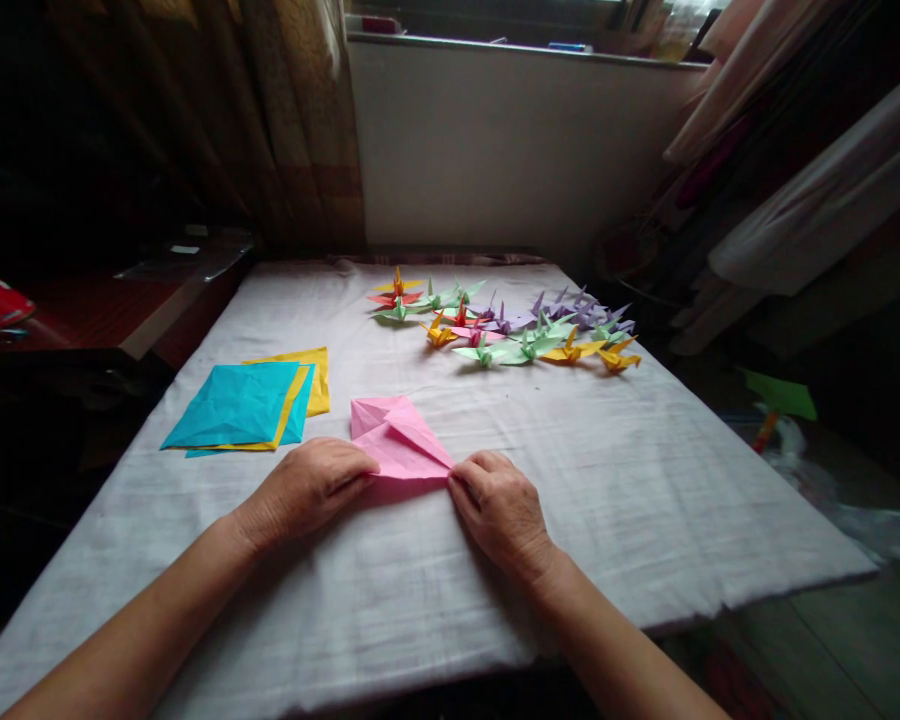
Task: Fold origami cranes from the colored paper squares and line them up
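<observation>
A pink sheet of origami paper (394,440), partly folded with creases and a flap on top, lies between my two hands in the middle of the table. My left hand (311,485) pinches its near left edge, fingers closed. At the paper's pointed right corner, my right hand (499,505) is closed with thumb and fingertips together on the tip. Left of the pink paper rests a loose stack of blue paper sheets (232,400), with yellow paper (319,380) showing from under it.
Several folded paper cranes (529,345) in green, purple, yellow, red and pink stand at the back of the white-clothed table (615,530). A dark red side table (105,310) is at left. Hanging clothes (817,210) and a plastic bag (817,480) are at right.
</observation>
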A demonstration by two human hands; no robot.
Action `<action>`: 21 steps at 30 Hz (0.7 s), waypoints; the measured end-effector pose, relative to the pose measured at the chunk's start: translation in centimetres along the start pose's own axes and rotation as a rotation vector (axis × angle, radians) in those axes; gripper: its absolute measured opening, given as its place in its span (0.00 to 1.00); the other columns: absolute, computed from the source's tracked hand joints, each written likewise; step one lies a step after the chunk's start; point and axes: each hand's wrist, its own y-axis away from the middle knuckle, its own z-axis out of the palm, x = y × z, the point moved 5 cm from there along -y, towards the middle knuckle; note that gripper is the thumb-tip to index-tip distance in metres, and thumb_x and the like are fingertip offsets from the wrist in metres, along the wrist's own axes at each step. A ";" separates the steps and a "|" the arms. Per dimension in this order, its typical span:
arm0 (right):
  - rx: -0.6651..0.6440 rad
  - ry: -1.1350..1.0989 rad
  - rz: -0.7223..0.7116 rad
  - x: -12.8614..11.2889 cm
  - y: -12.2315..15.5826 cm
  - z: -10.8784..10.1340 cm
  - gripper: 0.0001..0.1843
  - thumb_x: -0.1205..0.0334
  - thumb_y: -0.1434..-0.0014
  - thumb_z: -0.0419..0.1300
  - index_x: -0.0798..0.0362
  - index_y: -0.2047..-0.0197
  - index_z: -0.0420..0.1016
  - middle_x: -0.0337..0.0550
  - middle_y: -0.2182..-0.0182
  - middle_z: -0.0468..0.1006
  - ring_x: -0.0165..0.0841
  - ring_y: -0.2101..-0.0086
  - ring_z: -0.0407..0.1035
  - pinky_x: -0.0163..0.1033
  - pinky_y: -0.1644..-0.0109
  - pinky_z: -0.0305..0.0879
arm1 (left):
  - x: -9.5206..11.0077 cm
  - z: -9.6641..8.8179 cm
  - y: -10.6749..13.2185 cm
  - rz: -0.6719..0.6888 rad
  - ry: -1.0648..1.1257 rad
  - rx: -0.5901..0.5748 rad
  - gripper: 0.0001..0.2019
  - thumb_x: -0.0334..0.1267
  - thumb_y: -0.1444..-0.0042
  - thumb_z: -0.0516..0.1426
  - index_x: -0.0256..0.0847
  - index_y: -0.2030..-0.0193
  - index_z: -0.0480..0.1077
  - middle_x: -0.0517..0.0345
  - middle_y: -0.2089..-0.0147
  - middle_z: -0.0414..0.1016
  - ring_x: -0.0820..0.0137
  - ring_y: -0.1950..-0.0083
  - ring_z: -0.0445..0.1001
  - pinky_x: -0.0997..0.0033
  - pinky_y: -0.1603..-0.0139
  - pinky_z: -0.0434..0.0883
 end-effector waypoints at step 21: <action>-0.064 0.114 0.031 0.2 -0.5 0.8 0.18 0.64 0.37 0.57 0.43 0.44 0.74 0.41 0.67 0.76 0.35 0.66 0.68 0.37 0.63 0.55 | -2.0 1.6 -2.1 -0.236 -0.346 0.337 0.12 0.44 0.35 0.53 0.40 0.55 0.72 0.55 0.64 0.78 0.66 0.66 0.76 0.70 0.64 0.69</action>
